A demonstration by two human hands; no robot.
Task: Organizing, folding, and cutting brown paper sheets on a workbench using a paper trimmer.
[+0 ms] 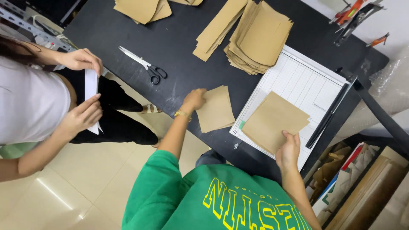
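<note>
Head view: left hand (194, 100) lies flat on cut brown sheets (216, 111). Right hand (288, 150) fingers pinch a brown stack (272, 119) on the cutter board (294, 79), probably lining it up; its edges need to sit straight.

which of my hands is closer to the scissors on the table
Left. Your left hand rests on a small brown sheet, just right of the scissors; your right hand grips paper on the cutter, farther away.

A paper cutter (298, 81) is set at the right of the surface (179, 38), with a sheet stack (275, 121) laid on it. A smaller stack (216, 110) lies just left of it (off the cutter). Scissors (145, 66) lie further left; two larger piles (255, 36) are placed behind.
</note>
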